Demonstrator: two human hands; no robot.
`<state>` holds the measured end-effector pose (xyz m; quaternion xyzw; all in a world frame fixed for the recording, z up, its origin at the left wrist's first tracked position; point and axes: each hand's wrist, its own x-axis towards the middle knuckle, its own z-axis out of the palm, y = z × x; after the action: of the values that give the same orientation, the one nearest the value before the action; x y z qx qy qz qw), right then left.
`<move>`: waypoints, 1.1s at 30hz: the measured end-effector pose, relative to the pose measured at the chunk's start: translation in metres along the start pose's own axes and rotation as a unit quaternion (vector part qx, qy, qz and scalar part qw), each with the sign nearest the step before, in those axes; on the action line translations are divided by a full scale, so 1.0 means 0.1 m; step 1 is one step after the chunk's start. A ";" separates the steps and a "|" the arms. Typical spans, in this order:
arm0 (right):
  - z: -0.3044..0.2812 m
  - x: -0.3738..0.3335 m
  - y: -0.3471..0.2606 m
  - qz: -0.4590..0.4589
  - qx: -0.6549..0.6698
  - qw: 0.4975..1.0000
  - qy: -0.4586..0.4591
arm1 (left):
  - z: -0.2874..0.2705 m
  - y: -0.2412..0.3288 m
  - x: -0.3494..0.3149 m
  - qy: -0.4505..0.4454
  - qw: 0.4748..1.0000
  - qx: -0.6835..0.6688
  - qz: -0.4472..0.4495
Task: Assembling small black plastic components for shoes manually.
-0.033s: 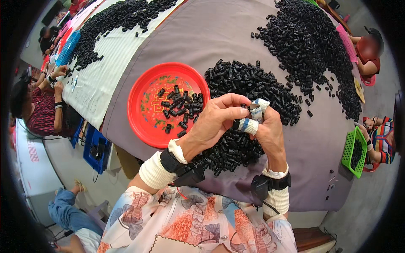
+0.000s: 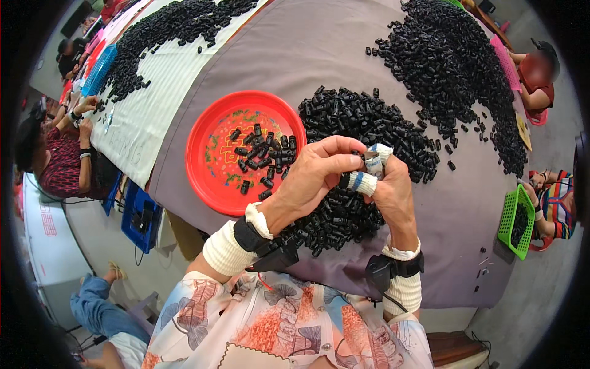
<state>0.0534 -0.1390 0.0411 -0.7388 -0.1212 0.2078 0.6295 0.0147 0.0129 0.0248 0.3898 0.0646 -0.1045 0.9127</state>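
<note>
Over the near pile of small black plastic cylinders [image 2: 362, 123], my two hands meet. My left hand [image 2: 313, 175] is closed in a pinch, with a small black plastic cylinder [image 2: 356, 152] at its thumb and fingertips. Facing it, my right hand [image 2: 393, 190] is curled, its finger and thumb wrapped in white cloth with blue stripes. A greyish, metallic-looking piece [image 2: 373, 163] shows between those wraps; whether it is gripped or worn is unclear. Left of my hands, a red round tray [image 2: 203, 147] bears several loose black cylinders [image 2: 264, 154].
A larger heap of black cylinders [image 2: 442, 67] spreads at the far right, another heap [image 2: 160, 43] at the far left on a pale cloth. People sit along both sides. A green basket [image 2: 507, 215] stands at the right edge, a blue crate [image 2: 136, 215] lower left.
My left thumb has shifted slightly at the fingertips, and more of the small black cylinder shows there. Nothing else has visibly moved.
</note>
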 end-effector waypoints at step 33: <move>-0.14 0.10 -0.12 -0.010 -0.138 0.985 -0.102 | -0.03 0.03 0.02 -0.041 0.997 -0.057 0.011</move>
<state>0.0696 -0.1454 0.0527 -0.7921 -0.2195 0.2575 0.5081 0.0169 0.0168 0.0243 0.3332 0.0286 -0.1068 0.9364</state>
